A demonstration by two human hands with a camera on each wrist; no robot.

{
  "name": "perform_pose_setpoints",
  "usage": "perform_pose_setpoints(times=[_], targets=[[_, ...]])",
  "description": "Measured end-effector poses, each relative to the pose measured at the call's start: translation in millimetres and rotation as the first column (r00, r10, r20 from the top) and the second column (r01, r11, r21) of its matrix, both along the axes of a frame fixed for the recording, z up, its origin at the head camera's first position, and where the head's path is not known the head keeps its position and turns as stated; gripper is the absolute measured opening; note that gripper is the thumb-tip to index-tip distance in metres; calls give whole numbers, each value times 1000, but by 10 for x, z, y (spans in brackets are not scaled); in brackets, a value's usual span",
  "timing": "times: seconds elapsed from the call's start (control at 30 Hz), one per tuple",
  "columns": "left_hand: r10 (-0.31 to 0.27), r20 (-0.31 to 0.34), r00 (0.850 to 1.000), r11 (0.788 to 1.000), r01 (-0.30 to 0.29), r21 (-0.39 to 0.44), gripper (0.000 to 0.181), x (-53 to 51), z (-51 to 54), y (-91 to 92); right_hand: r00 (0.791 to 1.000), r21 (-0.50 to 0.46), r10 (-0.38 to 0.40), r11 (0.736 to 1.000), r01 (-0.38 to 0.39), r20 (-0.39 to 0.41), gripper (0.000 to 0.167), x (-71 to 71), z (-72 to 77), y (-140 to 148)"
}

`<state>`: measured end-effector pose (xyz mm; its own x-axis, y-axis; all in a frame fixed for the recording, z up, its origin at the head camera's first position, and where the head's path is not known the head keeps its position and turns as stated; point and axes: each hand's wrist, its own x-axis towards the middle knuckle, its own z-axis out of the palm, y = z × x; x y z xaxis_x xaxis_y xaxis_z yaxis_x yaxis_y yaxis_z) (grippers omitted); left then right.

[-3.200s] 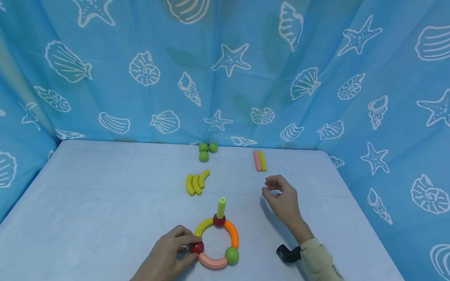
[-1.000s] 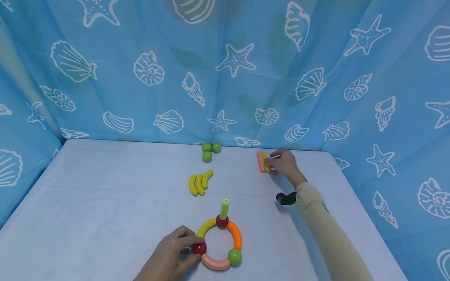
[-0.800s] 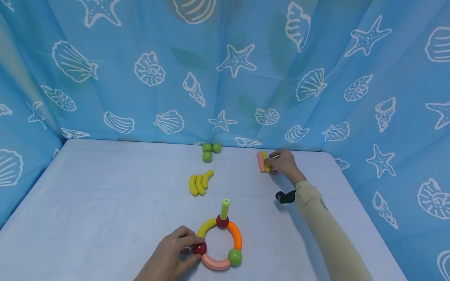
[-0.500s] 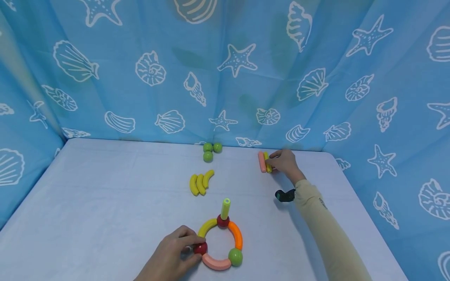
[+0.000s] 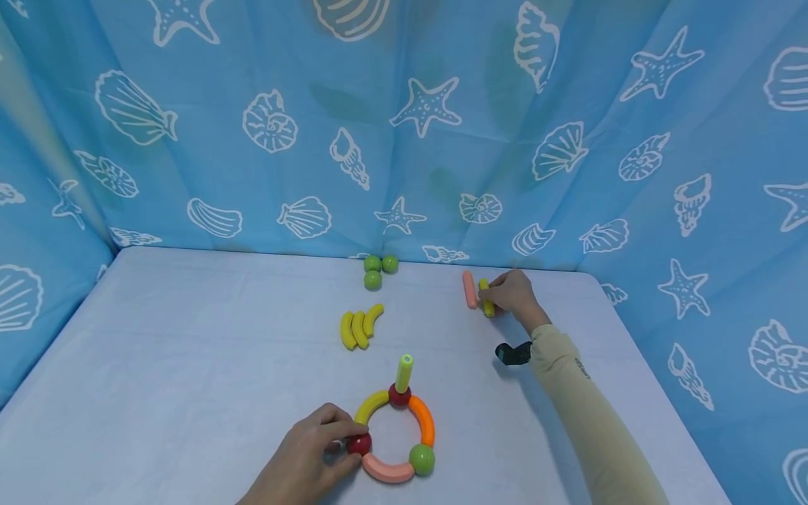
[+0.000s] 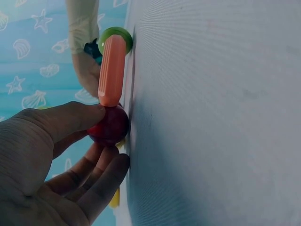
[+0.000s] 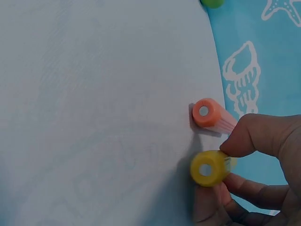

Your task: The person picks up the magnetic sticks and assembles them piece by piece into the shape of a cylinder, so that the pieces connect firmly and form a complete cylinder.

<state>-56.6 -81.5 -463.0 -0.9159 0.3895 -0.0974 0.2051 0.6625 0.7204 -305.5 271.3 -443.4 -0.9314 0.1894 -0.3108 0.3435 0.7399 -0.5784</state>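
Note:
My left hand (image 5: pixel 309 452) pinches a dark red ball (image 5: pixel 359 444) between thumb and fingers. That ball belongs to a ring with a curved yellow rod (image 5: pixel 371 407), a second red ball (image 5: pixel 400 395), a curved orange rod (image 5: pixel 423 421), a green ball (image 5: pixel 421 459) and a curved pink rod (image 5: pixel 388 470). A light green rod (image 5: pixel 405 373) stands up from the second red ball. At the back right, my right hand (image 5: pixel 514 294) pinches a straight yellow rod (image 7: pixel 208 168), whose end shows a silvery disc. Beside it, apart, lies a straight pink rod (image 5: pixel 470 290).
Three curved yellow rods (image 5: pixel 358 328) lie side by side behind the ring. Three green balls (image 5: pixel 373 280) sit near the back edge of the white table (image 5: pixel 189 351). A blue shell-print curtain (image 5: pixel 265 175) hangs behind. A black device (image 5: pixel 513 353) is at my right wrist.
My right hand reached to the back right and took hold of the straight yellow rod. The rod has just come away from the pink one. The left hand stays on the red ball.

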Motion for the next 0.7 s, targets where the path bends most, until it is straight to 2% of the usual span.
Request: perform_pose_setpoints(times=[0.17, 0.37, 0.7], targets=[[-1, 4, 1000, 1000, 1, -6, 28, 4, 9, 9, 1000, 42, 3, 999, -4, 9, 41, 41, 11, 18], [-6, -10, 1000, 1000, 6, -4, 28, 5, 10, 16, 1000, 30, 23, 999, -23, 9, 45, 137, 55, 59], [-6, -13, 1000, 1000, 6, 7, 31, 2, -1, 6, 994, 1, 33, 999, -33, -99, 45, 414, 172, 45]])
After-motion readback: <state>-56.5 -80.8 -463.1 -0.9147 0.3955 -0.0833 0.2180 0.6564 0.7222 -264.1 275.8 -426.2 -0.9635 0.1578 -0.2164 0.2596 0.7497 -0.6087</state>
